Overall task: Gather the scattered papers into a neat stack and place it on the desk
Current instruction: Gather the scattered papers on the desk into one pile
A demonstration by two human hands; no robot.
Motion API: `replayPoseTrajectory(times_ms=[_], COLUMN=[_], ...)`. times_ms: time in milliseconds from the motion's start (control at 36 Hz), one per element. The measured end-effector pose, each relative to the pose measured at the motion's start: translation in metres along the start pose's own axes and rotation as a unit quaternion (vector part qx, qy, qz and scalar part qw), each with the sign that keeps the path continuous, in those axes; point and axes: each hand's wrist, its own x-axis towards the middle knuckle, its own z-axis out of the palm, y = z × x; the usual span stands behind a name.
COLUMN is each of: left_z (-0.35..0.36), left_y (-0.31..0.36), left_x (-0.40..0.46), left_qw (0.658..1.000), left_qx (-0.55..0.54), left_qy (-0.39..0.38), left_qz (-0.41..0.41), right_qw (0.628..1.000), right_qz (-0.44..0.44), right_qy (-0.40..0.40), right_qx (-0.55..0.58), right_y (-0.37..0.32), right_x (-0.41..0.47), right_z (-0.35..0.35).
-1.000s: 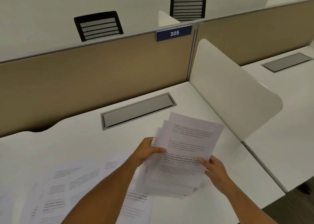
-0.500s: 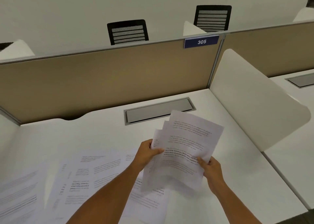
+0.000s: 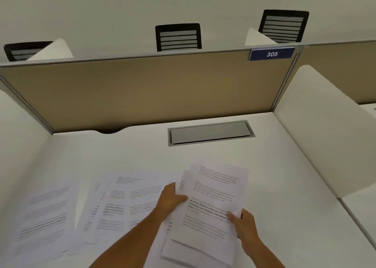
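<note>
White sheets fan unevenly in the bundle [image 3: 211, 202] we hold over the counter [image 3: 284, 176] near its front edge; left hand [image 3: 169, 201] and right hand [image 3: 245, 224] each pinch a side. A loose grip could let sheets slip. More loose papers [image 3: 114, 202] lie towards the front left corner. A grey hatch [image 3: 210, 132] sits by the back edge, well clear.
</note>
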Motion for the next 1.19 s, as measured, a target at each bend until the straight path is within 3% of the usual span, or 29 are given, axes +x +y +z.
replayPoseTrajectory(times_ms=[361, 472, 556, 639, 722, 806, 1028, 1194], left_z=[-0.003, 0.0, -0.001, -0.002, -0.003, -0.002, -0.002, -0.007], left_y=[-0.05, -0.061, -0.069, -0.076, -0.079, -0.082, -0.082, -0.079], left_x=[0.008, 0.015, 0.022, 0.03, 0.039, 0.045, 0.05, 0.047], left_qw=[0.991, 0.991, 0.989, 0.979, 0.947, 0.935, 0.942, 0.949], left_qx=[0.087, 0.085, 0.091, 0.139, 0.243, 0.263, 0.224, 0.198], left_qy=[0.038, 0.045, 0.058, 0.103, 0.15, 0.164, 0.184, 0.188], left_qz=[-0.094, -0.094, -0.097, -0.111, -0.146, -0.172, -0.169, -0.155], right_qw=[0.987, 0.948, 0.931, 0.938, 0.946, 0.953, 0.978, 0.99], right_qz=[0.052, 0.06, 0.082, 0.086, 0.103, 0.108, 0.057, 0.066], right_qy=[0.046, 0.072, 0.062, 0.052, 0.05, 0.048, 0.035, 0.022], right_qx=[-0.142, -0.306, -0.351, -0.332, -0.302, -0.281, -0.198, -0.12], right_y=[0.019, 0.015, 0.005, 0.001, -0.004, -0.009, -0.008, -0.007], right_x=[-0.003, 0.009, 0.018, 0.028, 0.036, 0.042, 0.048, 0.05], right_z=[0.051, 0.066, 0.078, 0.088, 0.096, 0.104, 0.111, 0.115])
